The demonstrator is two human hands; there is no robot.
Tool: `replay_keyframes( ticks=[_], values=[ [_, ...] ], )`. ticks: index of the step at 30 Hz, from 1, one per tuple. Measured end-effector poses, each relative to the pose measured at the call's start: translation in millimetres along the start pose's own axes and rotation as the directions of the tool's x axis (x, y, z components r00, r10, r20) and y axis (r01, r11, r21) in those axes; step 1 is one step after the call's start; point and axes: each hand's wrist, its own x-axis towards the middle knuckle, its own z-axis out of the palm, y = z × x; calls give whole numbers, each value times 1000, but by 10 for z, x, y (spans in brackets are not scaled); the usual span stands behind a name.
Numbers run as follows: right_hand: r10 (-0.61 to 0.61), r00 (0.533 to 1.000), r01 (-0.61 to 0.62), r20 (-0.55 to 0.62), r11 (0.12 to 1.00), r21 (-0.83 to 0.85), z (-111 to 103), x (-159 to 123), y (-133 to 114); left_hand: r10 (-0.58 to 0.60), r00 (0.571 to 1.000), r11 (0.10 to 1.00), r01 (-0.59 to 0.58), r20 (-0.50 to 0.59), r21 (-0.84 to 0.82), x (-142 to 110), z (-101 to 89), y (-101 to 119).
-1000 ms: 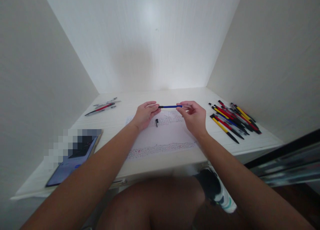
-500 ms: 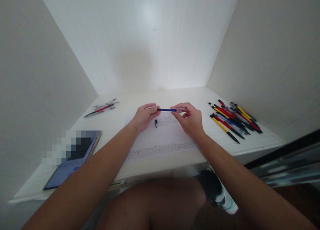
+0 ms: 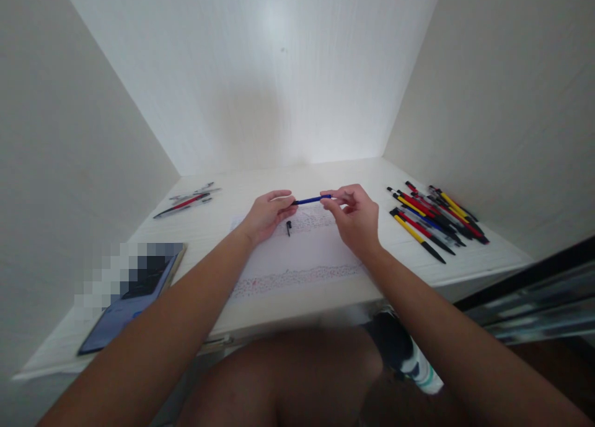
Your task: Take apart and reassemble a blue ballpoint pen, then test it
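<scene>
A blue pen barrel with a black end [image 3: 309,200] is held level between my two hands, above a sheet of paper. My left hand [image 3: 270,215] pinches its black end between thumb and fingers. At the other end, my right hand [image 3: 354,215] grips the blue barrel with thumb and fingertips; something pale or clear shows among those fingers, too small to make out. Below the pen, a small black clip piece [image 3: 289,228] lies on the paper [image 3: 297,250], which carries rows of small writing.
Several red, yellow, blue and black pens [image 3: 430,219] lie piled at the right. A red and black pen [image 3: 181,205] and some clear parts lie at the back left. A tablet or phone [image 3: 134,297] rests at the front left. White walls [image 3: 302,105] enclose the desk.
My right hand has shifted slightly up and to the right, and the pen's right end is now tilted a little upward. My left hand keeps its pinch.
</scene>
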Motion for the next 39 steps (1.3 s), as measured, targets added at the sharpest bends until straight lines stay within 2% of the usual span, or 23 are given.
replay_keyframes(
  ticks=[4, 10, 13, 16, 18, 20, 24, 27, 30, 35, 39],
  values=[
    [4, 997, -3, -74, 1000, 18, -12, 26, 13, -11, 1000, 1000, 11, 24, 9, -5, 2, 7],
    [46, 995, -45, -88, 999, 17, -24, 41, 57, -13, 1000, 998, 12, -14, -58, 62, -40, -63],
    [108, 991, -104, -77, 994, 44, -25, 56, 141, 13, 999, 996, -16, -35, -91, 109, -66, -93],
    [208, 978, -209, 30, 976, 68, -20, 67, 231, 78, 995, 993, -83, -55, -90, 115, -65, -84],
    [262, 952, -273, 156, 961, 47, -12, 68, 273, 106, 994, 990, -109, -37, -86, 95, -50, -61],
    [304, 924, -320, 233, 947, 36, -6, 65, 301, 120, 993, 991, -120, -5, -59, 66, -29, -36],
    [385, 896, -415, 220, 904, 107, -14, 54, 353, 141, 990, 988, -140, -5, 65, 22, -2, -5],
    [411, 887, -441, 212, 888, 126, -41, 49, 414, 163, 987, 980, -162, -5, 118, 16, 2, 1],
    [370, 906, -393, 205, 916, 79, -63, 45, 469, 164, 986, 976, -160, -15, 146, 30, 0, 5],
    [218, 955, -181, 202, 966, -185, -44, 33, 421, 180, 983, 954, -166, -34, 251, 89, -15, -19],
    [118, 932, 10, 342, 937, -350, -12, 29, 284, 243, 970, 885, -225, 9, 408, 131, -25, -72]
  ],
)
